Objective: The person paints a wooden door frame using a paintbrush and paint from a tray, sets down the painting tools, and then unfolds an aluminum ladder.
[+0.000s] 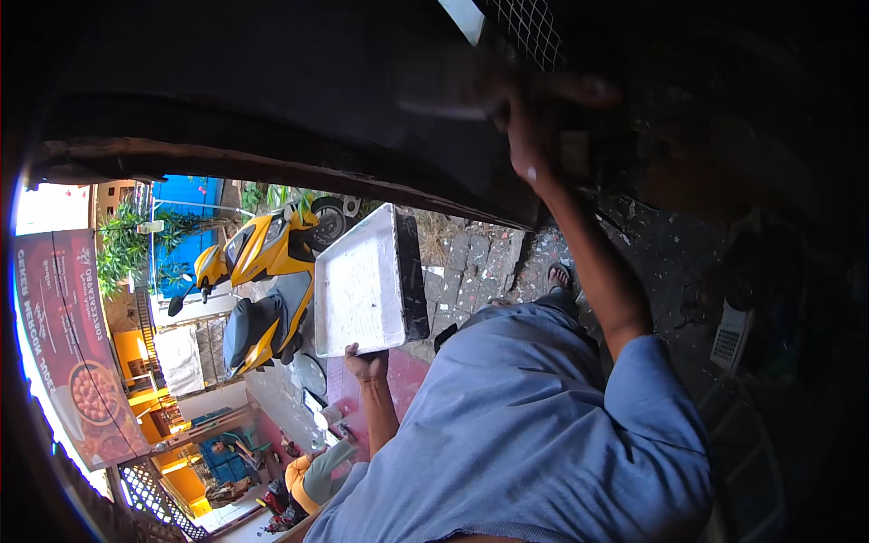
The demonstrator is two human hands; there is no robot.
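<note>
The left hand (367, 365) is gripping the near edge of a black-sided, white-lined rectangular tray (358, 290), which is standing out in front of the body, its inside facing the camera. The right hand (525, 118) is reaching up near a dark, flat panel (272, 100); shadow and blur are hiding its grip, so closure and contents cannot be told. Work is apparently proceeding. The panel's visible part is showing no white coat; finished and remaining portions are staying undetermined.

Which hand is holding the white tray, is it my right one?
No, the left hand grips the white tray by its edge, while the right hand is apart from it.
</note>
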